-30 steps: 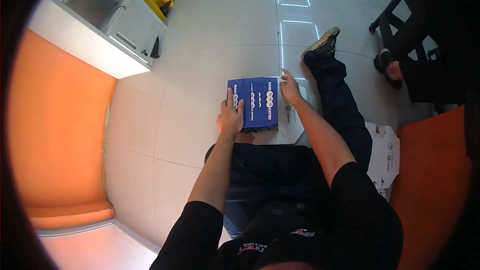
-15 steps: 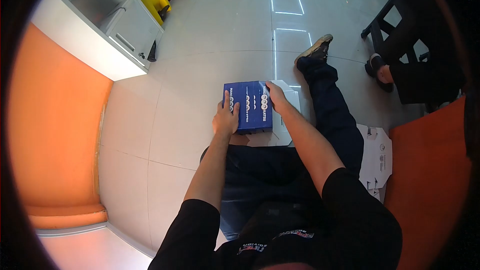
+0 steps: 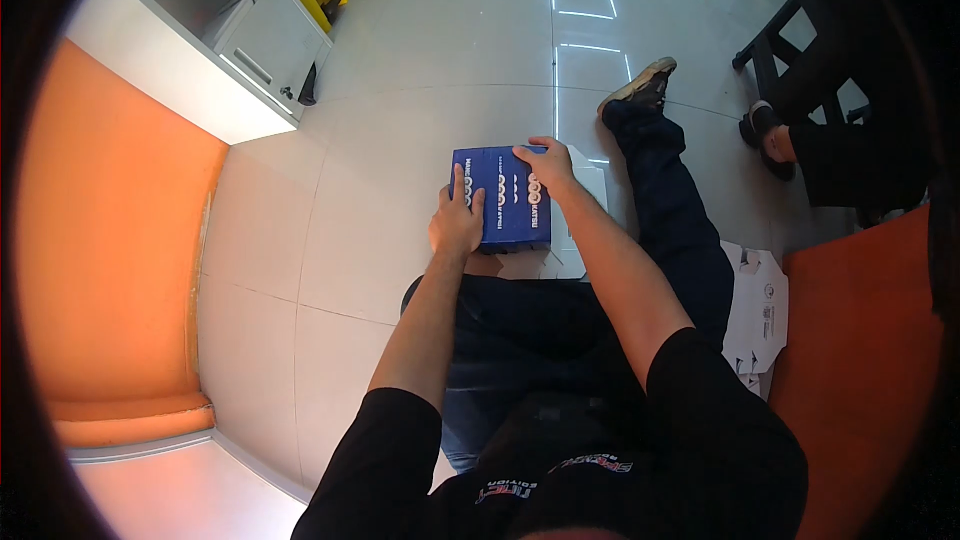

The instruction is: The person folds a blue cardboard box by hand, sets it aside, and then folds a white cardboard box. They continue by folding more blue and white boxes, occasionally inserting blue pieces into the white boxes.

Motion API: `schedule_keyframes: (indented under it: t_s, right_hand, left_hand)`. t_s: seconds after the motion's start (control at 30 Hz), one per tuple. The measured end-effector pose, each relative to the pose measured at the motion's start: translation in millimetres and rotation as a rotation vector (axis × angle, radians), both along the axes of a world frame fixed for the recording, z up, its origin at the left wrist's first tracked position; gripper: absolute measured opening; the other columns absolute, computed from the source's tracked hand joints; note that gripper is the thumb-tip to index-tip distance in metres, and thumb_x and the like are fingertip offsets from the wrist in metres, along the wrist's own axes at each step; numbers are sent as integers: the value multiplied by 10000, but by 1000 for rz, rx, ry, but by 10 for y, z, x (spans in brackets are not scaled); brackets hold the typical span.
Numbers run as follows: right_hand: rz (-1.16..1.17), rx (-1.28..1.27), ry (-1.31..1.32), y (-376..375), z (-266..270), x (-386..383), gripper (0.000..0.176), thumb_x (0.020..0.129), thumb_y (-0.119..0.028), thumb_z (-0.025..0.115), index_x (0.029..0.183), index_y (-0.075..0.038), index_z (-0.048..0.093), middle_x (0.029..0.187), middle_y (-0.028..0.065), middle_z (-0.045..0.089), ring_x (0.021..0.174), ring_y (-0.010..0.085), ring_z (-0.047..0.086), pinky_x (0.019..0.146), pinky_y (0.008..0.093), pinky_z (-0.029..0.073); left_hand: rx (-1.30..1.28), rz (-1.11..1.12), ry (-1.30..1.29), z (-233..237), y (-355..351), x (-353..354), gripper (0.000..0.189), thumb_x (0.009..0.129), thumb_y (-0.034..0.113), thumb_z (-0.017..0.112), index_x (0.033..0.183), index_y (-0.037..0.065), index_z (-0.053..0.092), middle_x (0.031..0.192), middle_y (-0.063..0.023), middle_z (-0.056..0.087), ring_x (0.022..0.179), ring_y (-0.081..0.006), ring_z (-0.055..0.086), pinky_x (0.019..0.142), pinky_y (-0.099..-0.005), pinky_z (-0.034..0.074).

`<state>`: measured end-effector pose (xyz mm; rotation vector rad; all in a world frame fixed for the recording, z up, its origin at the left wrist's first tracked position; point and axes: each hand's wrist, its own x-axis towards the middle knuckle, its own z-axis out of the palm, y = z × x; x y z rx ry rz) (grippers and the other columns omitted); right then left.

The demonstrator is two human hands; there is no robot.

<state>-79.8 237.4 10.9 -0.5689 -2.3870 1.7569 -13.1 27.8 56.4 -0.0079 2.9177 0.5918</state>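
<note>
A blue cardboard box (image 3: pixel 512 215) with white lettering and rows of white rings rests on the floor in front of my lap. My left hand (image 3: pixel 457 224) grips its left side, with the forefinger stretched along the top and the thumb apart from it. Over the far right corner of the box lies my right hand (image 3: pixel 548 168), its fingers bent round the edge and partly hidden. Beneath and to the right of the box a flat white cardboard piece (image 3: pixel 590 185) sticks out, partly covered by the box and my right forearm.
My outstretched leg (image 3: pixel 655 175) lies to the right. Beyond it are more flat white cardboard pieces (image 3: pixel 757 312) by an orange panel (image 3: pixel 860 310). Another person's foot (image 3: pixel 768 140) is near a dark stool (image 3: pixel 770 60). Grey lockers (image 3: pixel 265 55) stand at far left.
My right hand has shifted from the box's right side onto its far right corner, thumb now across the top. The view has tilted slightly; my left hand keeps its place on the box.
</note>
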Motion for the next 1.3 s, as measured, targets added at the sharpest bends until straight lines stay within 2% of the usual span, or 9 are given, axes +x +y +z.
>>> schedule_keyframes:
  t_s: [0.17, 0.3, 0.5, 0.7, 0.8, 0.87, 1.0, 1.13, 1.3]
  right_hand:
    - [66, -369, -49, 32, 108, 5, 438, 890, -96, 823, 1299, -30, 679, 1041, 150, 745, 839, 195, 734, 733, 325, 611]
    - [140, -394, -59, 113, 4, -92, 428, 908, -47, 789, 1320, -53, 672, 1000, 123, 744, 823, 181, 729, 716, 320, 607]
    - [154, -374, -83, 108, 57, -71, 464, 883, -74, 808, 1330, -101, 687, 1061, 146, 735, 871, 207, 722, 778, 341, 593]
    - [127, -194, 47, 180, -39, 52, 553, 986, -229, 728, 1496, -138, 536, 923, 66, 691, 841, 158, 695, 723, 325, 583]
    - [8, -455, -163, 293, 76, 396, 595, 1002, -364, 670, 1513, -118, 489, 1087, 172, 751, 964, 322, 733, 879, 414, 570]
    - [53, 307, -17, 410, -268, 537, 547, 1020, -382, 629, 1462, -79, 516, 1054, 230, 746, 999, 409, 722, 929, 467, 543]
    - [78, 251, 35, 250, -618, 967, 415, 1021, -285, 625, 1352, -35, 594, 979, 225, 716, 937, 412, 697, 906, 502, 536]
    - [162, 686, 252, 96, -619, 1192, 317, 966, -171, 662, 1272, -87, 662, 1083, 149, 623, 1012, 355, 640, 873, 483, 549]
    - [260, 781, 229, 66, -626, 1264, 311, 913, -118, 670, 1224, -117, 673, 1109, 102, 592, 1038, 334, 617, 864, 471, 564]
  left_hand:
    - [-22, -1, -9, 32, 17, -24, 723, 1069, 600, 384, 1690, 313, 150, 1551, -159, 472, 1202, -395, 671, 974, -505, 562]
    - [-28, -5, -23, 34, 13, -3, 723, 1071, 597, 380, 1691, 313, 141, 1546, -154, 475, 1196, -389, 674, 969, -503, 564]
    - [-32, 11, -40, 49, 28, -9, 722, 1071, 600, 381, 1690, 311, 150, 1542, -154, 477, 1193, -386, 675, 967, -504, 564]
    - [-22, 27, -19, -1, 18, -22, 723, 1065, 601, 397, 1688, 321, 158, 1518, -172, 497, 1184, -394, 675, 979, -506, 558]
    - [-10, 32, 13, -32, 16, -19, 725, 1060, 600, 409, 1686, 328, 164, 1495, -173, 519, 1176, -397, 676, 978, -507, 557]
    - [-2, 33, 13, -50, 15, -31, 728, 1058, 604, 412, 1686, 332, 165, 1470, -166, 540, 1169, -391, 680, 970, -507, 559]
    - [43, 43, 22, -96, 7, -23, 710, 1070, 602, 391, 1686, 310, 192, 1380, -170, 603, 1189, -389, 664, 982, -510, 542]
    - [26, 60, 16, -105, 10, -41, 704, 1071, 601, 394, 1685, 328, 185, 1377, -159, 609, 1148, -379, 687, 957, -497, 558]
    - [40, 71, 7, -130, -15, -32, 702, 1077, 590, 390, 1684, 294, 198, 1347, -171, 628, 1153, -381, 686, 964, -505, 550]
